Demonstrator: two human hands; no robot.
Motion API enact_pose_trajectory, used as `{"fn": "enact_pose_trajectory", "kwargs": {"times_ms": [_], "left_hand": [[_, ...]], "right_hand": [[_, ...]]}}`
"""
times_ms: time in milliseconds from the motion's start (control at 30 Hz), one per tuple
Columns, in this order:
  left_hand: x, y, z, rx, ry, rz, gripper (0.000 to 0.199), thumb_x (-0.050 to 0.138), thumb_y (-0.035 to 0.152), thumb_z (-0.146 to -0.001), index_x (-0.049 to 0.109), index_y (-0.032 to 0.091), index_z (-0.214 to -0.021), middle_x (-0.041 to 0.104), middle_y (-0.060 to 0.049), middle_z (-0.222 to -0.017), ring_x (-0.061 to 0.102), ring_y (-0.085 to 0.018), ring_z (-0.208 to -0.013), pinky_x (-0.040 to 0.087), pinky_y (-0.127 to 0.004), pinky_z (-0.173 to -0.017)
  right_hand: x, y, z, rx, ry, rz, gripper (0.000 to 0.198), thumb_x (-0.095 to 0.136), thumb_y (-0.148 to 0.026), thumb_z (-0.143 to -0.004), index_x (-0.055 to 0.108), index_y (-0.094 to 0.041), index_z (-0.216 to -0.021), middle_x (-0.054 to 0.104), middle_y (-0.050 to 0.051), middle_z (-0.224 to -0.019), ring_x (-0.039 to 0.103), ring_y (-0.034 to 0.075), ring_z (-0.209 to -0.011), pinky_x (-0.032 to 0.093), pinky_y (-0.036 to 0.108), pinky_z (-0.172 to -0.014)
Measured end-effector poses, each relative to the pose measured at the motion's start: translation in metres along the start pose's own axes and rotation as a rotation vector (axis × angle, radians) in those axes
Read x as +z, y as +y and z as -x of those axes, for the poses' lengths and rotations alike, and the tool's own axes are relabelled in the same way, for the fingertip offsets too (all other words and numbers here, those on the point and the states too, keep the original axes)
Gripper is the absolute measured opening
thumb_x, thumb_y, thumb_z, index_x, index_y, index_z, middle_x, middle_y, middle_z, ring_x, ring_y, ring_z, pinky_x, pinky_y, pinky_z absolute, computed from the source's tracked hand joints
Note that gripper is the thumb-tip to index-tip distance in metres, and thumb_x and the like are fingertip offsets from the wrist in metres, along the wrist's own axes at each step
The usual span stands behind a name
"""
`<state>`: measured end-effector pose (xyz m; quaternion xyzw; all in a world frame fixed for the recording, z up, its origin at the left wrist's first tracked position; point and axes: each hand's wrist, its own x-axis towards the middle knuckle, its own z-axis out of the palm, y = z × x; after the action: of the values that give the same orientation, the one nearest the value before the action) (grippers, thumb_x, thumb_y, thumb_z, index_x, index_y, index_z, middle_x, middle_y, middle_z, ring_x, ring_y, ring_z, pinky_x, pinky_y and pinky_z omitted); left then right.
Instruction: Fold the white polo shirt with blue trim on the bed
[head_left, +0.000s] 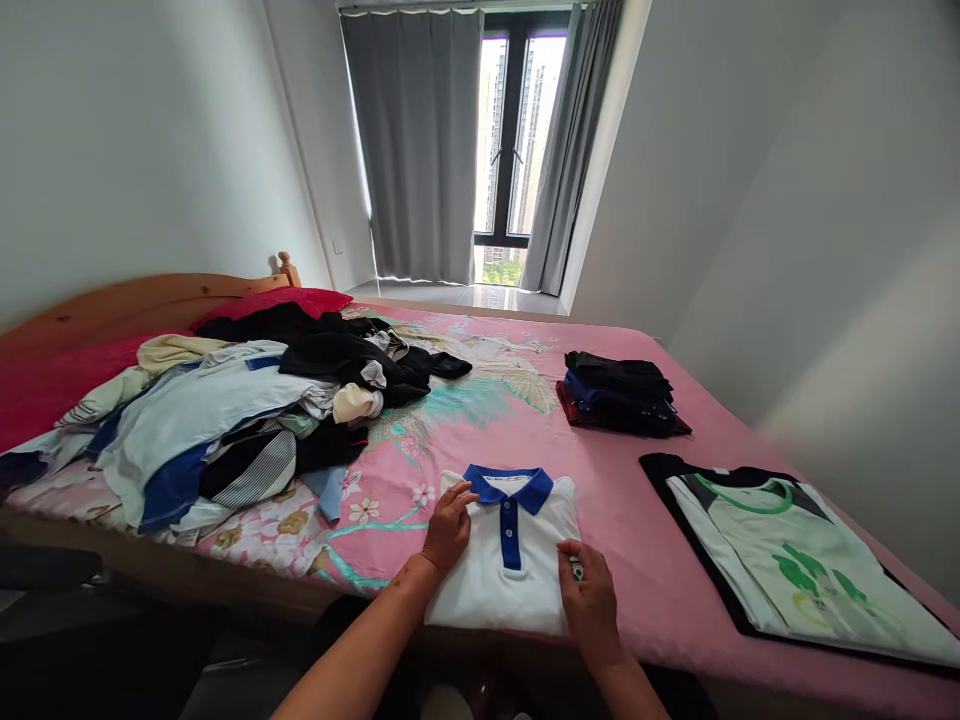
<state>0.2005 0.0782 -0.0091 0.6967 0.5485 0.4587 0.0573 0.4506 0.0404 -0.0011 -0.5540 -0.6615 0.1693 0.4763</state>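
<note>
A white polo shirt [480,590] with a blue collar and blue button placket lies folded, front up, at the near edge of the bed. My left hand [450,522] rests on its left side beside the collar, fingers stretched out and slightly bent. At the shirt's right edge is my right hand [590,592], its fingers curled in and its thumb close to them, gripping the fabric. A small patterned patch shows between that thumb and the fingers; what it is I cannot make out.
The bed has a pink floral sheet [480,440]. A heap of loose clothes [217,400] covers its left side, near red pillows [277,297]. Dark folded clothes [619,395] form a stack at the right, with folded T-shirts [795,560] nearer me. A curtained window [517,140] is beyond.
</note>
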Motion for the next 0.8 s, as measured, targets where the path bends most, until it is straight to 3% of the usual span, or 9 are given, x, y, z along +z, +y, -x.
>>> {"fn": "enact_pose_trajectory", "kwargs": {"times_ms": [100,167,233,333,400,500,600,667,800], "left_hand": [[-0.001,0.005,-0.001,0.009,-0.090,-0.098,0.037,0.038,0.010,-0.085,0.061,0.023,-0.112,0.057,-0.007,-0.125,0.047,-0.019,-0.123,0.035,-0.043,-0.106],[0.001,0.013,-0.002,0.013,-0.212,-0.200,0.041,0.045,0.018,-0.085,0.054,0.026,-0.124,0.047,-0.008,-0.138,0.037,-0.023,-0.132,0.027,-0.050,-0.109],[0.004,0.020,-0.001,-0.004,-0.342,-0.295,0.051,0.055,0.028,-0.082,0.045,0.032,-0.133,0.034,-0.008,-0.147,0.025,-0.029,-0.137,0.019,-0.057,-0.109],[0.002,0.022,0.003,-0.048,-0.466,-0.350,0.057,0.059,0.038,-0.080,0.041,0.038,-0.134,0.026,-0.008,-0.151,0.016,-0.032,-0.139,0.014,-0.060,-0.108],[-0.003,0.018,0.003,-0.099,-0.464,-0.361,0.054,0.057,0.039,-0.081,0.042,0.039,-0.133,0.024,-0.007,-0.152,0.016,-0.032,-0.140,0.012,-0.060,-0.108],[-0.013,0.013,0.000,-0.205,-0.352,-0.415,0.049,0.050,0.034,-0.085,0.044,0.033,-0.134,0.026,-0.008,-0.151,0.018,-0.030,-0.139,0.012,-0.059,-0.108],[-0.015,0.014,-0.008,-0.144,-0.349,-0.443,0.049,0.044,0.030,-0.088,0.040,0.030,-0.137,0.026,-0.006,-0.151,0.016,-0.026,-0.140,0.006,-0.055,-0.111],[-0.010,0.014,-0.011,-0.153,-0.390,-0.453,0.051,0.046,0.036,-0.087,0.039,0.030,-0.137,0.026,-0.006,-0.151,0.015,-0.027,-0.140,0.002,-0.056,-0.111],[0.003,0.003,-0.006,-0.379,-0.320,-0.466,0.065,0.049,0.051,-0.082,0.034,0.025,-0.141,0.025,-0.011,-0.151,0.016,-0.032,-0.139,0.006,-0.058,-0.110]], "right_hand": [[0.009,-0.016,-0.017,-0.127,-0.049,0.103,0.024,0.041,-0.033,-0.088,0.059,-0.020,-0.096,0.064,0.008,-0.099,0.055,0.022,-0.100,0.039,0.041,-0.093],[0.020,-0.025,-0.029,-0.187,-0.119,0.209,0.032,0.039,-0.032,-0.088,0.055,-0.020,-0.112,0.059,0.009,-0.119,0.047,0.023,-0.118,0.030,0.046,-0.103],[0.031,-0.028,-0.038,-0.214,-0.255,0.350,0.044,0.039,-0.033,-0.088,0.045,-0.020,-0.129,0.044,0.008,-0.138,0.030,0.024,-0.133,0.015,0.051,-0.110],[0.042,-0.023,-0.044,-0.125,-0.500,0.551,0.056,0.041,-0.040,-0.087,0.035,-0.022,-0.139,0.028,0.007,-0.149,0.015,0.026,-0.139,0.001,0.056,-0.109],[0.041,-0.019,-0.046,-0.044,-0.574,0.624,0.060,0.039,-0.046,-0.087,0.032,-0.022,-0.141,0.023,0.007,-0.151,0.011,0.027,-0.140,-0.002,0.058,-0.108],[0.036,-0.021,-0.052,-0.009,-0.525,0.666,0.060,0.030,-0.048,-0.090,0.026,-0.023,-0.144,0.020,0.005,-0.152,0.008,0.023,-0.141,-0.002,0.055,-0.109],[0.038,-0.024,-0.059,-0.036,-0.460,0.688,0.058,0.026,-0.045,-0.092,0.022,-0.023,-0.145,0.016,0.004,-0.153,0.004,0.021,-0.141,-0.005,0.053,-0.109],[0.045,-0.020,-0.061,-0.016,-0.490,0.682,0.059,0.028,-0.046,-0.091,0.023,-0.023,-0.145,0.014,0.003,-0.153,0.004,0.022,-0.141,-0.007,0.054,-0.109],[0.055,0.004,-0.061,0.079,-0.453,0.543,0.067,0.031,-0.053,-0.087,0.024,-0.020,-0.145,0.016,0.006,-0.153,0.008,0.023,-0.140,-0.002,0.054,-0.110]]}}
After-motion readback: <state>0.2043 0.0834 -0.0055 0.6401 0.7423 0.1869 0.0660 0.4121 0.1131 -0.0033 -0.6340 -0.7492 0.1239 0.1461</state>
